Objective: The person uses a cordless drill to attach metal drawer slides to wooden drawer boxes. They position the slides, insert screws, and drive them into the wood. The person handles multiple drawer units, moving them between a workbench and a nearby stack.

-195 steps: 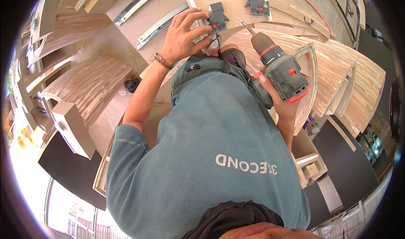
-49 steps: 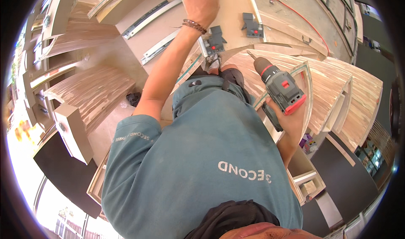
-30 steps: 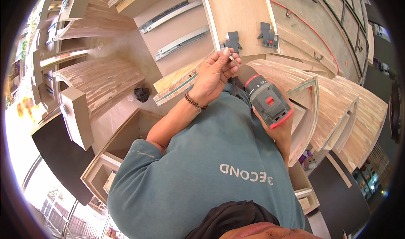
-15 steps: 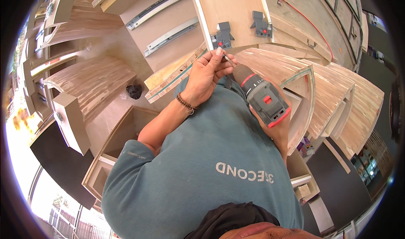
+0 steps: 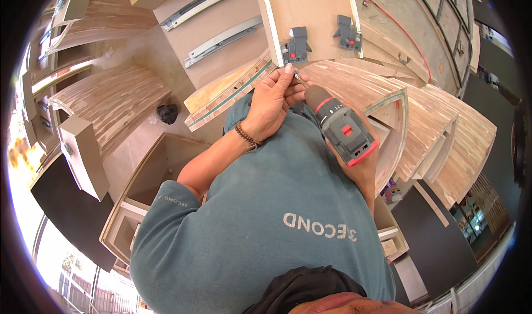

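My right hand (image 5: 363, 175) is wrapped round a grey and black cordless drill (image 5: 343, 127) with red trim, mostly hidden behind its body. The drill's slim bit (image 5: 301, 80) points up and left, toward my left hand (image 5: 269, 104). There the thumb and fingers are closed around the bit's tip, at a small metal piece too tiny to name. Just beyond the fingertips lies a pale wooden drawer box (image 5: 310, 6), bottom facing me. Two grey plastic drawer clips with red buttons sit at its near corners, a left clip (image 5: 297, 44) and a right clip (image 5: 349, 34).
Metal drawer slides (image 5: 221, 40) lie on a beige panel at the far left. Striped wooden panels (image 5: 438, 120) stand to the right, and another wooden panel (image 5: 113, 101) is on the left. A black plastic bag (image 5: 167, 113) is on the floor. An orange cable (image 5: 396, 23) runs at far right.
The view has shifted slightly, so the drawer box and clips appear a little further right and lower. Both hands keep nearly the same pose at the bit and the drill.
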`<state>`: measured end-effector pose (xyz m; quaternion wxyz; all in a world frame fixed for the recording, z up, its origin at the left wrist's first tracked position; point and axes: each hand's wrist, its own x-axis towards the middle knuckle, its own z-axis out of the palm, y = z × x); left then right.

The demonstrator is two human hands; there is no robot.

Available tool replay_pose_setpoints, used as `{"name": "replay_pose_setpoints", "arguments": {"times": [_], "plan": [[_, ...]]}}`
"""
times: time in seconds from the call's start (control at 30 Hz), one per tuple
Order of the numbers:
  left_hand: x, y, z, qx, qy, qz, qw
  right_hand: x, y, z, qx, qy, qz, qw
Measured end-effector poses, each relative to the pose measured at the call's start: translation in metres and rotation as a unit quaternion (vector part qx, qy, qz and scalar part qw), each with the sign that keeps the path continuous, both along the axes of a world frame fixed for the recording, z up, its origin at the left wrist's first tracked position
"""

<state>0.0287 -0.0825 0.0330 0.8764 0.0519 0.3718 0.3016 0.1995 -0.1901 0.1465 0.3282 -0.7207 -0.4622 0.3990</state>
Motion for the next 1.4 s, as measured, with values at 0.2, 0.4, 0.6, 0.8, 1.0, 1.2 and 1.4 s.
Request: {"name": "replay_pose_setpoints", "arguments": {"times": [0.2, 0.4, 0.6, 0.8, 1.0, 1.2, 1.4], "plan": [[-0.005, 0.001, -0.006, 0.003, -0.011, 0.001, 1.0, -0.003, 0.004, 0.003, -0.016, -0.003, -0.002, 1.0], [-0.012, 0.006, -0.005, 0.065, -0.004, -0.053, 0.996, 0.001, 0.006, 0.009, -0.026, 0.008, 0.005, 1.0], [-0.013, 0.008, -0.004, 0.022, -0.053, -0.062, 0.996, 0.003, 0.009, 0.012, -0.019, -0.001, 0.019, 1.0], [-0.012, 0.007, 0.0, 0.092, -0.001, -0.111, 0.99, 0.011, 0.011, 0.009, 0.009, -0.021, 0.019, 1.0], [-0.028, 0.039, -0.013, 0.712, 0.423, -0.032, 0.559, 0.024, 0.035, 0.022, -0.033, -0.079, 0.038, 0.996], [-0.013, 0.083, -0.026, 0.773, 0.425, -0.103, 0.46, 0.034, 0.064, 0.037, -0.092, -0.19, 0.139, 0.967], [-0.009, 0.091, -0.047, 0.796, 0.412, -0.112, 0.429, 0.027, 0.082, 0.046, -0.031, -0.229, 0.179, 0.956]]}}
